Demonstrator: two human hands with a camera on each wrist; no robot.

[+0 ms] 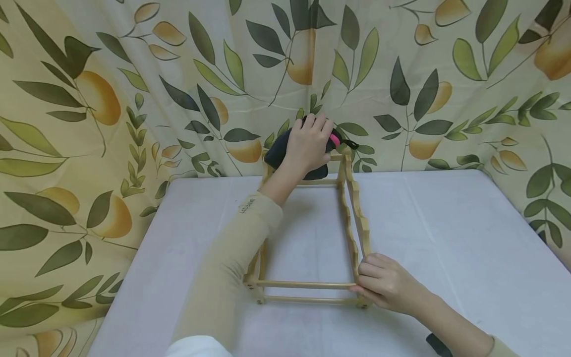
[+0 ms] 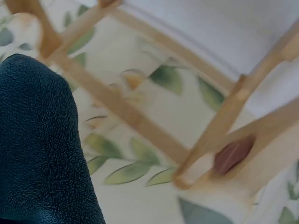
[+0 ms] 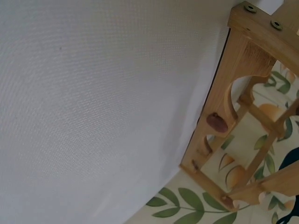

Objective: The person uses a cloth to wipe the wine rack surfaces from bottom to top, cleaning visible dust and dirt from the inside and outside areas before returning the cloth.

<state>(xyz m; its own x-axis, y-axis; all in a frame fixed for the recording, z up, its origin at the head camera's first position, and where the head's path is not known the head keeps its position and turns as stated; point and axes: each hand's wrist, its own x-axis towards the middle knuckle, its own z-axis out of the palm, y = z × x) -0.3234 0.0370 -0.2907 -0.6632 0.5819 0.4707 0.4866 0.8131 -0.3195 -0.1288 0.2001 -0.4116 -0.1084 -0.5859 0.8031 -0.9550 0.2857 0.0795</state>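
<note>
Wooden rack (image 1: 308, 284): stands on the white-covered table (image 1: 424, 223), its wavy-edged sides running from 6 to 12 o'clock; the cross rods presumably keep these sides apart.
Dark cloth (image 1: 277, 151): at 12 o'clock, over the rack's far end; the left wrist view shows its nap, the head view a pink part (image 1: 334, 140). Whether it touches the wood cannot be told.
Left hand (image 1: 309, 141): at 12 o'clock, grasping the cloth from above, apparently so that fabric lies between palm and wood.
Right hand (image 1: 390, 283): at 4 o'clock, fingers gripping the rack's near right corner, a hold that likely steadies it.
Dark item (image 1: 439, 345): between 4 and 5 o'clock, beside the right forearm; identity unclear.
</note>
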